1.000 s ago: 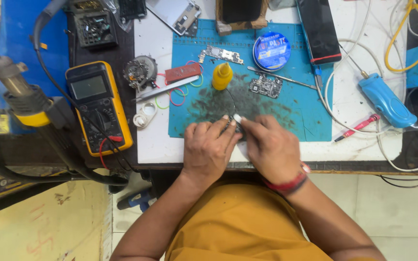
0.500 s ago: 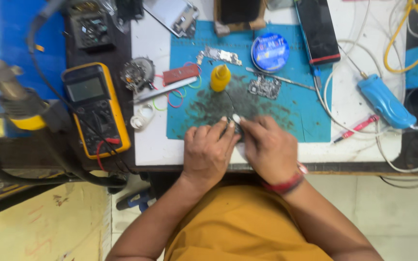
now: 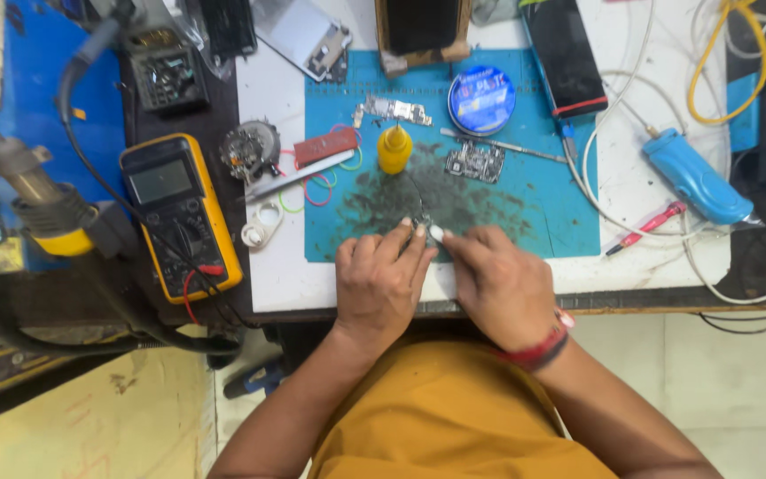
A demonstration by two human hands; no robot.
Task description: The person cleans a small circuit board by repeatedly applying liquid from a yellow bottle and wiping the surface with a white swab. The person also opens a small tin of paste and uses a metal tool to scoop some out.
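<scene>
— At six o'clock on blue mat (image 3: pixel 543 222), head view: left hand (image 3: pixel 379 284) and right hand (image 3: pixel 503 284) together, fingertips pinching small pale part (image 3: pixel 429 231).
— Held by which?
— Cannot tell; touched by both. Yellow bottle (image 3: pixel 394 149) at twelve o'clock of part, multimeter (image 3: pixel 179 213) at nine o'clock.

1 head-worn camera, straight down, fairly near over workbench (image 3: pixel 268 284) and hands.
</scene>
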